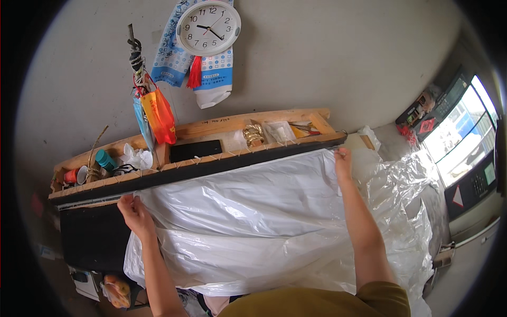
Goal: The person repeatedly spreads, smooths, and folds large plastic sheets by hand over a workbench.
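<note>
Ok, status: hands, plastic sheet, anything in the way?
Left hand pinching white plastic sheet at far edge, left; right hand likewise, right. Sheet spread wrinkled between them. Closest clutter: wooden tray, just beyond.

Across the middle lies the plastic sheet (253, 222), left hand (137, 214) at its far left corner, right hand (343, 164) at its far right. Just behind, the tray (222, 126) runs left to right: in its left compartment, cup (82, 174), then bottle (105, 160), then plastic bag (136, 157); over the divider, a slab (195, 151) with the coil (253, 134) to its right. Up on the wall (317, 53) behind, there's the clock (209, 29); lower and left of it hangs the pouch (158, 115). Far right, the window (465, 132); down at near left, a bag of fruit (117, 290).
</note>
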`<state>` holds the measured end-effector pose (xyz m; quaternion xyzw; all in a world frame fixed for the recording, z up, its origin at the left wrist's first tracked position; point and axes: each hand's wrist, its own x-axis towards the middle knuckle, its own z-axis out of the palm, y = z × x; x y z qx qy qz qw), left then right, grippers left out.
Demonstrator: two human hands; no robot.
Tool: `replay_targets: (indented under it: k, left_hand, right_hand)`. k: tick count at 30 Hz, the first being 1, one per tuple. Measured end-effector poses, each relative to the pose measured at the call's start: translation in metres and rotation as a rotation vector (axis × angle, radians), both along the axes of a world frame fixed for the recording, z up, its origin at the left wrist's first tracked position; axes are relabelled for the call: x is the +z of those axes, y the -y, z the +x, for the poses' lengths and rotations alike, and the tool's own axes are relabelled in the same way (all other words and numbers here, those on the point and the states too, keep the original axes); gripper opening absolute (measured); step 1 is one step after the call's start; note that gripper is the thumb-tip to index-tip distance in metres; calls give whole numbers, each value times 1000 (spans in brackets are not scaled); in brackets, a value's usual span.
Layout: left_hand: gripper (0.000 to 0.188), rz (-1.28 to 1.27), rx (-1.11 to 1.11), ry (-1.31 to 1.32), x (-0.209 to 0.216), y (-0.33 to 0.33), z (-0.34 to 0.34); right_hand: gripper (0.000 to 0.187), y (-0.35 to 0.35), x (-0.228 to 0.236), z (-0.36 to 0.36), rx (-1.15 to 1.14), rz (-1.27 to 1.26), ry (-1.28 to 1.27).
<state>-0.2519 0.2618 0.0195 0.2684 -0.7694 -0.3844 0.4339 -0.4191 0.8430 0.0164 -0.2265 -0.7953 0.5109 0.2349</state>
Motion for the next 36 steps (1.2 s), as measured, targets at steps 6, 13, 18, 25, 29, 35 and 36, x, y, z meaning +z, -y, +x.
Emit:
replay_targets:
  k: [6, 13, 18, 25, 29, 35, 36]
  left_hand:
    - [36, 138, -313, -220, 41, 19, 56]
    - [42, 811, 727, 5, -157, 44, 251]
    - [62, 1921, 318, -427, -224, -71, 245]
    - [52, 1655, 55, -594, -247, -62, 232]
    - [40, 1197, -24, -778, -126, 33, 290]
    - [52, -43, 218, -553, 217, -1, 212]
    - [56, 58, -38, -538, 225, -18, 191]
  right_hand:
    - [34, 27, 17, 37, 698, -76, 113]
    - [35, -4, 8, 32, 608, -341, -63]
    - [35, 8, 6, 35, 513, -479, -24]
    - [34, -4, 6, 29, 666, -133, -33]
    - [26, 31, 41, 63, 613, -5, 129]
    - [41, 256, 61, 184, 1945, 128, 750]
    - [47, 291, 40, 212, 2073, 65, 578]
